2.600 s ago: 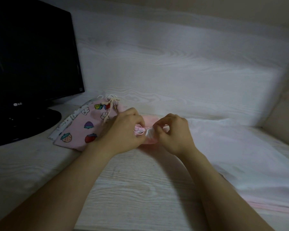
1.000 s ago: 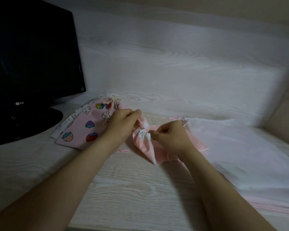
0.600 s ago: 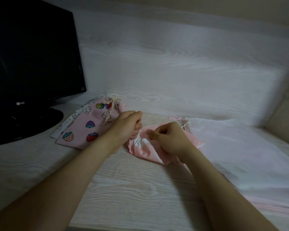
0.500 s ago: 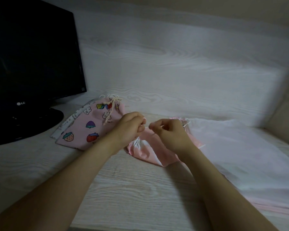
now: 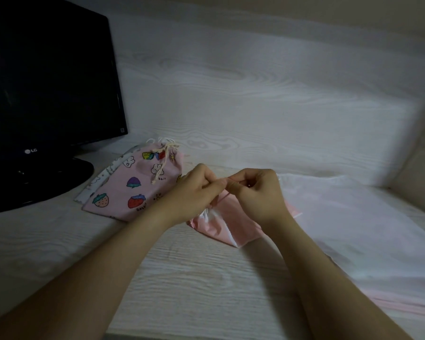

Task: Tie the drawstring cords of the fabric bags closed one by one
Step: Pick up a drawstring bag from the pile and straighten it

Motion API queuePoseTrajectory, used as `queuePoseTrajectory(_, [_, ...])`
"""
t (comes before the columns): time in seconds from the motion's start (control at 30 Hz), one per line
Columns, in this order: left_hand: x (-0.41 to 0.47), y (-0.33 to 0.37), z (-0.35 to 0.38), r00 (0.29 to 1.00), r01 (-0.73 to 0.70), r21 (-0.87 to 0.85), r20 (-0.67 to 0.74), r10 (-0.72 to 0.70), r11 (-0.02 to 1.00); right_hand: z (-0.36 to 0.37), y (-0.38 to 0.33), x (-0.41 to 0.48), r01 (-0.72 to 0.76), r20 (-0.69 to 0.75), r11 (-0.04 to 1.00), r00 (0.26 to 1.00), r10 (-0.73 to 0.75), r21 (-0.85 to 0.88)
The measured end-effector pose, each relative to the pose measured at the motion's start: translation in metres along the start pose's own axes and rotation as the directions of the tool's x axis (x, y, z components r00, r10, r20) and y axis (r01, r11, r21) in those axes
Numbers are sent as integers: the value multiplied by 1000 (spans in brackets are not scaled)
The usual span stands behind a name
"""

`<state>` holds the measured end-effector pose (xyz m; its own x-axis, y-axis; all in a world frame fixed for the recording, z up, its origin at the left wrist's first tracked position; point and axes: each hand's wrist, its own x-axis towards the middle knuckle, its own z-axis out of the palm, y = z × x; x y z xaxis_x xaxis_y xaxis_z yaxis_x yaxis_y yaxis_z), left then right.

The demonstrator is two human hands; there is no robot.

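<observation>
Your left hand (image 5: 196,190) and right hand (image 5: 258,192) pinch the thin pink cord (image 5: 222,197) between curled fingertips, above the gathered mouth of the plain pink bag (image 5: 221,227) at centre. Strawberry-print cloth bag (image 5: 138,187) and glossy black monitor (image 5: 47,82) at 10 o'clock; sheer white fabric (image 5: 353,217) at 3; wood-grain desk (image 5: 194,278) reaches its edge at 6.
</observation>
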<state>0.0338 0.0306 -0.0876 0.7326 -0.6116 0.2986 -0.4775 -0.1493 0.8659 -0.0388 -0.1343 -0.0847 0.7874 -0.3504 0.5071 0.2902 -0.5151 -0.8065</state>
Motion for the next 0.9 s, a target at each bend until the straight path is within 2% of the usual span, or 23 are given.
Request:
queuePoseTrajectory(0.07, [0,-2,-2,1000,5,-50,13,-5,999,0,1,0,-44,2,999,999,44,8])
queuePoseTrajectory(0.37, [1,-3,-8,997,-16,55,71,12,998,-2,-1,3,-192,86,977,976,200,-92])
queuePoseTrajectory(0.43, [0,-3,-7,999,-20,105,46,15,994,-5,-6,1,-274,110,962,956,272,3])
queuePoseTrajectory(0.5, [0,-3,-5,999,-35,167,25,31,985,-10,-8,2,-375,143,902,926,351,216])
queuePoseTrajectory(0.6, [-1,-3,-4,995,-93,272,67,77,958,-13,-14,5,-392,205,800,920,335,455])
queuePoseTrajectory(0.7, [-5,0,-2,984,-146,333,145,103,932,-16,-15,6,-337,135,757,938,318,560])
queuePoseTrajectory(0.77, [-6,0,-1,983,-148,323,148,105,935,-17,-13,7,-283,47,763,948,316,581])
queuePoseTrajectory(0.83, [-6,1,0,982,-164,320,144,123,933,-17,-10,8,-217,-54,798,953,298,563])
queuePoseTrajectory(0.9, [-6,1,0,982,-158,296,144,120,942,-17,-6,9,-127,-189,884,954,233,450])
